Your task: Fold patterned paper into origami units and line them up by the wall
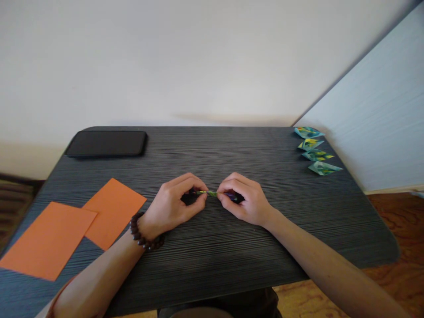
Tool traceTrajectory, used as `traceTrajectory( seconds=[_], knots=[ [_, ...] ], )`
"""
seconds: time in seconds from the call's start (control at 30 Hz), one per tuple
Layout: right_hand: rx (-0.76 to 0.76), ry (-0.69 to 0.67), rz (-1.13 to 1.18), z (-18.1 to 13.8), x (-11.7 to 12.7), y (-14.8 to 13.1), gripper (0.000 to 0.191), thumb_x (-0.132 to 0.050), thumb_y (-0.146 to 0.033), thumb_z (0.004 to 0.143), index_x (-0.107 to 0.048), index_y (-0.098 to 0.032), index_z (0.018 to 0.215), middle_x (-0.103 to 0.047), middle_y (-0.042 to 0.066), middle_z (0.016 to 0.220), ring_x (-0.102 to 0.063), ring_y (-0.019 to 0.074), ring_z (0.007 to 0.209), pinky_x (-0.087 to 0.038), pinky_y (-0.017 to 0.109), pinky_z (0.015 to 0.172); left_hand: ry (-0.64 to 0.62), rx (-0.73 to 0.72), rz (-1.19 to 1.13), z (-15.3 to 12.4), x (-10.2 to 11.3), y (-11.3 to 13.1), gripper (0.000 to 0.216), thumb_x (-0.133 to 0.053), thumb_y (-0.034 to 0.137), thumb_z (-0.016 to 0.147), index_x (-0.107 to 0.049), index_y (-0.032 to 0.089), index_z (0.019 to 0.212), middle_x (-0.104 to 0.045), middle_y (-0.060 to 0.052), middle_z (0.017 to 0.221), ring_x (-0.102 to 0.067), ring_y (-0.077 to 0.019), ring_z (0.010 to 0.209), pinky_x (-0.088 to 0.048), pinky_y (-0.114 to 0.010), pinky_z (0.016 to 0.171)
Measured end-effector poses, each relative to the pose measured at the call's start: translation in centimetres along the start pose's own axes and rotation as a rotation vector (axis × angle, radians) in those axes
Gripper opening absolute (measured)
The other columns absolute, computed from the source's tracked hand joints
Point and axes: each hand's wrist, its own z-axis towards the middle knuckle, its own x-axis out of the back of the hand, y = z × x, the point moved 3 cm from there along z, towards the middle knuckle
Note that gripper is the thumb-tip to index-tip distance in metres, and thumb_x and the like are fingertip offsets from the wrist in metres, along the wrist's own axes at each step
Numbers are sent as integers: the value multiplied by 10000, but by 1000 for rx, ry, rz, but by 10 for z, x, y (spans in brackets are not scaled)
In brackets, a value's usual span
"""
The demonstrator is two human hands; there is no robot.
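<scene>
At the middle of the dark striped table (212, 256), both my hands pinch one small folded piece of green patterned paper (211, 193). My left hand (174, 204), with a bead bracelet (143, 236) on its wrist, grips the paper's left end with closed fingers. The right end sits between the curled fingers of my right hand (247, 198). Most of the paper is hidden inside the two hands; only a narrow strip shows between them.
Two orange paper sheets (66, 229) lie overlapping at the table's front left. A black phone (106, 143) lies at the back left. Several folded blue-green paper shapes (314, 152) sit in a row at the back right edge, next to a pale panel (380, 115).
</scene>
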Motion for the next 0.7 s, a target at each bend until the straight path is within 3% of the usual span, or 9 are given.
traceTrajectory(
  seconds=[0.4,0.7],
  knots=[
    [19,-75,-84,-1,-4,-1,67,-534,-169,825,-557,-191,884,-597,36,865,-557,142,770,-457,293,716,-2,-44,-23,-1,-1,2,82,-577,136,795,-653,162,809,-628,-23,757,-574,-116,689,-468,-239,652],
    [13,-16,-96,0,-2,-1,49,-545,-178,820,-558,-191,865,-597,30,826,-562,145,754,-452,297,706,-5,0,-14,-1,-1,-1,76,-581,139,787,-620,170,845,-622,-20,820,-557,-114,725,-449,-237,656]
  ],
)
